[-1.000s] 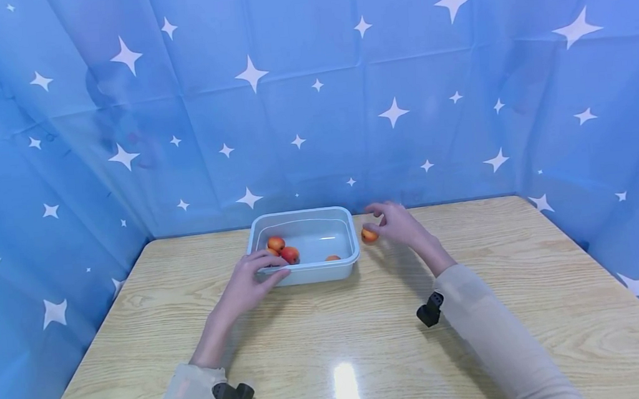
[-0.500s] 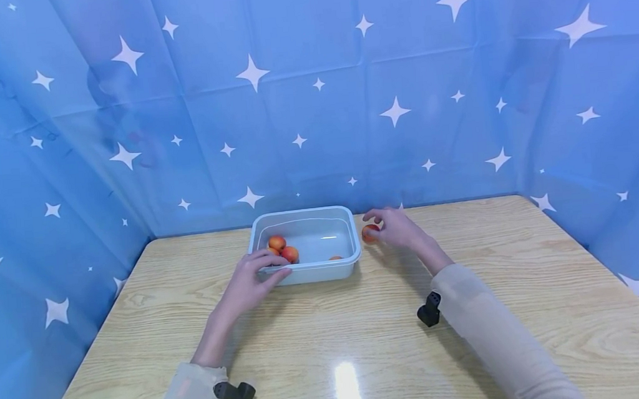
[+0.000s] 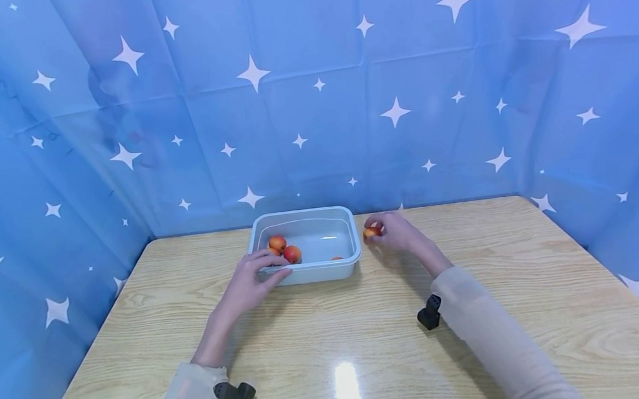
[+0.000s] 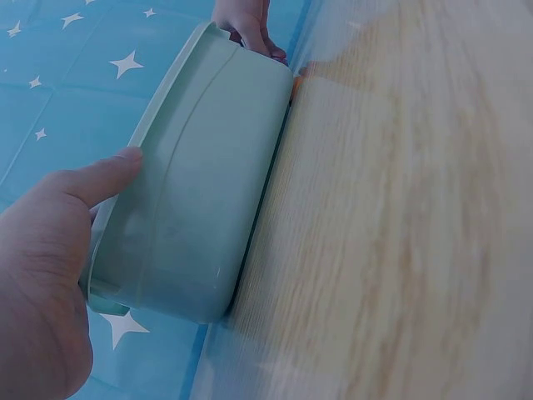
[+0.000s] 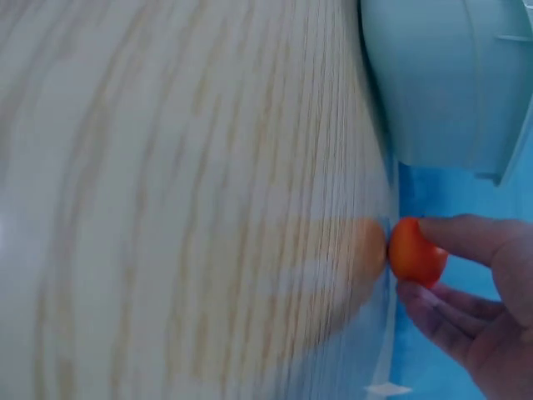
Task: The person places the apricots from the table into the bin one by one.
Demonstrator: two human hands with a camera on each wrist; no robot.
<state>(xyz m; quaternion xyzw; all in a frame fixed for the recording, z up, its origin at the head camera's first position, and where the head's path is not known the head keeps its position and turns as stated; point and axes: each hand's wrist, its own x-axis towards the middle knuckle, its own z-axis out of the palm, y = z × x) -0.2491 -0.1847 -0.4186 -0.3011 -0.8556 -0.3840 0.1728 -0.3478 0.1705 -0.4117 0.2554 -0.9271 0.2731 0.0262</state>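
A light blue-grey plastic tub [image 3: 320, 274] stands near the table's far edge. My left hand [image 3: 246, 285] grips its front left rim; in the left wrist view the thumb lies on the rim and the other fingers are mostly hidden. Right of the tub, my right hand [image 3: 401, 230] holds a small round orange-red fruit [image 5: 414, 254] between thumb and fingers, at the tabletop. Inside the tub, an orange fruit [image 3: 277, 243] and a redder fruit [image 3: 292, 255] sit at the left, with another partly behind my fingers. The front wall mostly hides one more fruit [image 3: 337, 259].
The wood-grain table [image 3: 330, 330] reaches back to a blue curtain [image 3: 314, 131] with white stars. A black wrist camera [image 3: 235, 394] sits on the left sleeve, and another black camera [image 3: 430, 313] on the right sleeve.
The fruit at my right hand has turned and shifted slightly right, and the fingers have closed round it. The redder fruit in the tub has shifted slightly. My left hand stays on the rim.
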